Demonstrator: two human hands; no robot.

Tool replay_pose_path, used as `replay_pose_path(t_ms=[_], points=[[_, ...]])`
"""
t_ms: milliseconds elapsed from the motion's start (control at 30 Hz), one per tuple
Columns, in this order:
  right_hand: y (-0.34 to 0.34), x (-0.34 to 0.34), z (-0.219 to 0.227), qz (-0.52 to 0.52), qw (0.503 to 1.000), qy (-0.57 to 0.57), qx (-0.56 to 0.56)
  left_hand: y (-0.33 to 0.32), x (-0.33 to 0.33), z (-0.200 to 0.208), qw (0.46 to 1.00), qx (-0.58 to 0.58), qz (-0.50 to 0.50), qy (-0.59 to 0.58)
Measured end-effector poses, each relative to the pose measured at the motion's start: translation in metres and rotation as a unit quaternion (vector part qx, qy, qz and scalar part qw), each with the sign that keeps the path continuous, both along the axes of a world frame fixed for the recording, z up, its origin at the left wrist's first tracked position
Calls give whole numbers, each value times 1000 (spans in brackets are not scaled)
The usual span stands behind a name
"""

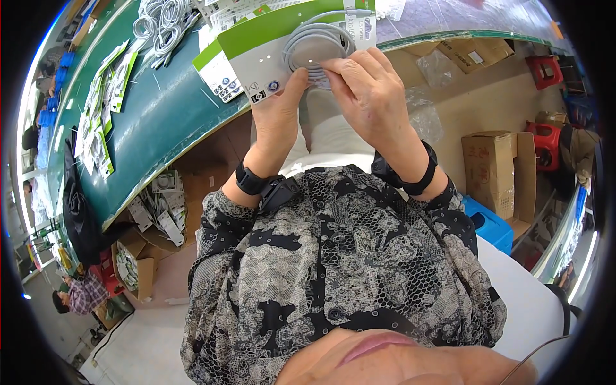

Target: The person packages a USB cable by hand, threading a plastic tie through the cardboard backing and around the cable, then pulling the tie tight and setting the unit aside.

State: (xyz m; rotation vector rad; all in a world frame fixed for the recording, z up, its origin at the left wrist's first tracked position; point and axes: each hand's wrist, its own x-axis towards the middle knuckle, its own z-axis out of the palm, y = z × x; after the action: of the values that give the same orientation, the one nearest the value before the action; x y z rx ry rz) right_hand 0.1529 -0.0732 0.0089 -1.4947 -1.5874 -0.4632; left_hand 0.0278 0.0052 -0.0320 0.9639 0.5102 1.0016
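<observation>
My left hand [279,112] is closed on a green-and-grey packaging card [256,54], its thumb on the front and its other fingers behind. A coiled light grey cable [292,46] lies against the card's face, a plug end reaching toward the upper right. My right hand [371,90] is closed in a pinch at the lower part of the coil. Whatever sits between its thumb and forefinger is too small to make out. More printed cards [217,72] lie on the table edge just behind and left of the held one.
The green table [170,96] carries a heap of loose grey cables [160,25] and a row of carded cables [99,119]. Below stands a carton of packages [138,263]. At right are a brown carton [489,170], a blue crate [489,221] and red stools [544,72].
</observation>
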Motion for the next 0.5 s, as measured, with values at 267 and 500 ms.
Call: replay_pose_path(t_ms=[267, 500], points=[[-1, -1, 0, -10, 1000, -6, -6, -3, 1, -1, 999, 41, 22, 12], [-4, 0, 2, -8, 1000, 4, -6, -8, 1, 4, 991, 97, 63, 71]])
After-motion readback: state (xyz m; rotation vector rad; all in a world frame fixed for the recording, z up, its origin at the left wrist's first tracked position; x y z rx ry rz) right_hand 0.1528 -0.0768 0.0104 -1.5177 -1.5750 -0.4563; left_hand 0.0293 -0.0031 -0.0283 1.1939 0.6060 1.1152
